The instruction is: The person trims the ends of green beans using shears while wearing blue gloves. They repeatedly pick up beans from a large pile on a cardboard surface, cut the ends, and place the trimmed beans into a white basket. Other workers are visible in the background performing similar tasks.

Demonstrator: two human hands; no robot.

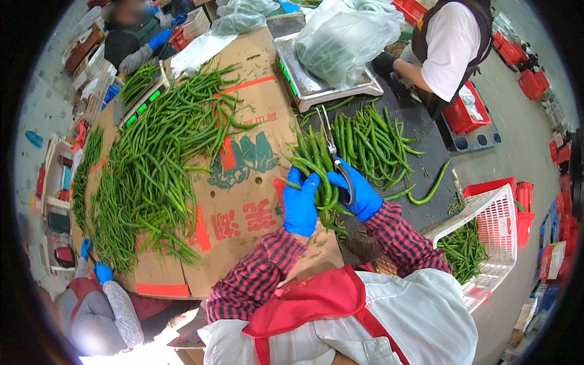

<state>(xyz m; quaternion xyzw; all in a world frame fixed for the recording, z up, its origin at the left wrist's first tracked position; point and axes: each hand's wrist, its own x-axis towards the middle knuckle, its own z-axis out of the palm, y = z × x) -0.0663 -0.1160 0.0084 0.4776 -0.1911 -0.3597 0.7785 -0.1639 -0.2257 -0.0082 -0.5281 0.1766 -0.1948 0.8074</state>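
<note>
A bunch of long green chili peppers [320, 155] is gripped in my blue-gloved left hand [301, 200], with tips hanging below the fingers. My right hand [360, 194], also gloved in blue, holds a pair of scissors [345, 175] by the dark handles. The slim metal blades point away from me, slightly apart, beside the bunch. Fingers of the right hand reach the bunch's lower right side. Just beyond this hand lies a pile of green peppers [369, 141] on the dark tabletop [429, 159]. One curved pepper [430, 191] lies apart, further right.
Printed cardboard [255, 191] bears a large pepper heap [155, 169] on the left. A metal scale [333, 98] carries a filled plastic bag [342, 45]. By my right elbow, a tilted white basket [495, 269] holds peppers. Co-workers stand at left and far right.
</note>
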